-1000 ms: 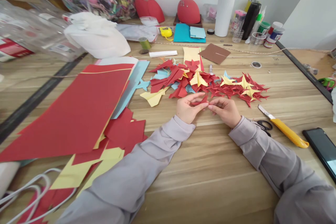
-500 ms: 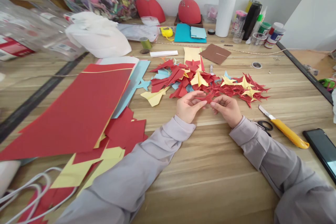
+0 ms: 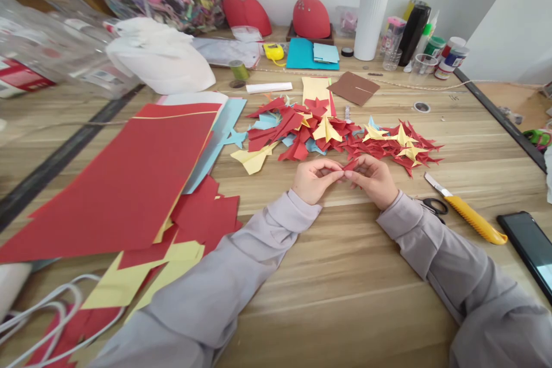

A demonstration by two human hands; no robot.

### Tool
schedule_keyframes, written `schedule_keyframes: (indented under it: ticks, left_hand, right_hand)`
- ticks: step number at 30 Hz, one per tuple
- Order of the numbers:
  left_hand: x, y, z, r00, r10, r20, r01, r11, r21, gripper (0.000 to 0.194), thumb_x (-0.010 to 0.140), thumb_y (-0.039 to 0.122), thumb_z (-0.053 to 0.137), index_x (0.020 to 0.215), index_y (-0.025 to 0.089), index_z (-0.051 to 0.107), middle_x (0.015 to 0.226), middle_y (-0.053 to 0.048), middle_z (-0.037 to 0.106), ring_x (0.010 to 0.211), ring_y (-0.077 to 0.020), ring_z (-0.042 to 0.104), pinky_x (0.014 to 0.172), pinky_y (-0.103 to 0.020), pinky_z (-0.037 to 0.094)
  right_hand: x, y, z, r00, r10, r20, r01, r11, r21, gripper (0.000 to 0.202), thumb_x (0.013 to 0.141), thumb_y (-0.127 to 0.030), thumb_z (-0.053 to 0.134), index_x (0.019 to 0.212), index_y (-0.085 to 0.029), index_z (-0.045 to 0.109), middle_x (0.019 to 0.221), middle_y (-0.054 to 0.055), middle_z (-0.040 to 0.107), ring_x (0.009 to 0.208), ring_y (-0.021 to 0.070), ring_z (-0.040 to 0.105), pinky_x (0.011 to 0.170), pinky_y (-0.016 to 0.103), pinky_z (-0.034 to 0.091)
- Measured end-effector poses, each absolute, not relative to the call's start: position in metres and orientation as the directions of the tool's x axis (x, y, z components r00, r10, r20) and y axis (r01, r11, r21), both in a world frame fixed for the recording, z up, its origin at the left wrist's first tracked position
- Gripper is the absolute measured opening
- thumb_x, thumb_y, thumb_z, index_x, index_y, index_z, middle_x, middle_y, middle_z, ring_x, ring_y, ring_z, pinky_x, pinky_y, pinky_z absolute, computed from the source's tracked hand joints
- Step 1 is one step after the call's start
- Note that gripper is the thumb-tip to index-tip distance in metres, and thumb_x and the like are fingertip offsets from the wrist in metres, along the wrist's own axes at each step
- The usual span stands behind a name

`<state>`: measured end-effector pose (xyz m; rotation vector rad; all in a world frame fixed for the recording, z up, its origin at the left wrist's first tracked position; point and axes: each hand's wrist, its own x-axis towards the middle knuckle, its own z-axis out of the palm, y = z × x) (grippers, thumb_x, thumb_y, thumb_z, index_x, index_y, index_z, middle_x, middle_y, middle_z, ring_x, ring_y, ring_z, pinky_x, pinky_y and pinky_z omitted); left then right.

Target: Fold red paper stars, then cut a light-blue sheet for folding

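Between my fingertips is a small piece of folded red paper (image 3: 351,164), partly covered by them; it looks like a paper star. My left hand (image 3: 313,180) pinches its left side with thumb and fingers. From the right, my right hand (image 3: 374,180) pinches the same piece, and the two thumbs nearly meet. Just beyond my hands lies a heap of folded paper stars (image 3: 405,137) in red, yellow and light blue. More red folded paper pieces (image 3: 282,129) spread to its left, with a yellow folded piece (image 3: 254,158) at the near edge.
Large red sheets (image 3: 142,184) cover the left side, with yellow paper offcuts (image 3: 125,284) nearer me. On the right lie a yellow utility knife (image 3: 476,218) with its blade out, black scissors (image 3: 435,205) partly under my sleeve, and a phone (image 3: 528,247). Bottles and jars stand behind.
The red paper in my fingers was spread wide and pointed; now less of it shows and it looks folded narrower. My left hand has shifted slightly right and down, closer to my right.
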<state>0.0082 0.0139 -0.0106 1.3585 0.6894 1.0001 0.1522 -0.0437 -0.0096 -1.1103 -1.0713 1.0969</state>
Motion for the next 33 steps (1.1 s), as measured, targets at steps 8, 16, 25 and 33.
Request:
schedule_keyframes:
  ticks: [8,16,25,33]
  left_hand:
    - [0.0095,0.0132,-0.0101,0.41,0.904,0.121,-0.216,-0.033,0.976,0.018,0.059,0.026,0.078,0.065,0.013,0.068,0.06,-0.003,0.068,0.056,-0.0173,0.066,0.054,-0.029,0.055]
    - [0.0076,0.0163,-0.011,0.48,0.877,0.022,-0.243,0.109,0.964,0.027,0.06,0.032,0.079,0.068,0.011,0.064,0.058,-0.005,0.068,0.055,-0.0174,0.067,0.052,-0.027,0.054]
    - [0.0069,0.0191,-0.0039,0.441,0.892,-0.098,-0.391,0.29,0.873,0.045,0.054,0.031,0.082,0.089,0.013,0.061,0.074,-0.006,0.073,0.057,-0.0162,0.068,0.049,-0.024,0.053]
    - [0.0084,0.0165,-0.006,0.448,0.892,-0.059,-0.349,0.235,0.907,0.032,0.05,0.029,0.086,0.071,0.011,0.07,0.063,-0.004,0.07,0.059,-0.0148,0.067,0.054,-0.023,0.055]
  right_hand:
    - [0.1515,-0.0454,-0.0089,0.27,0.958,0.095,-0.124,0.133,-0.983,0.033,0.058,-0.035,0.081,0.068,-0.018,0.056,0.063,-0.003,0.059,0.053,0.0099,0.054,0.042,0.021,0.047]
    - [0.1534,-0.0468,-0.0041,0.304,0.944,0.127,-0.077,0.157,-0.985,0.027,0.058,-0.029,0.079,0.063,-0.018,0.055,0.055,-0.005,0.055,0.041,0.0071,0.046,0.037,0.02,0.036]
    - [0.1524,-0.0454,-0.0087,0.304,0.946,0.116,-0.097,0.152,-0.984,0.031,0.057,-0.032,0.082,0.068,-0.019,0.056,0.067,-0.001,0.062,0.048,0.0095,0.051,0.04,0.023,0.043]
    - [0.1527,-0.0447,-0.0101,0.285,0.944,0.164,-0.065,0.19,-0.98,0.026,0.058,-0.029,0.082,0.069,-0.019,0.061,0.074,0.001,0.063,0.065,0.014,0.058,0.052,0.026,0.049]
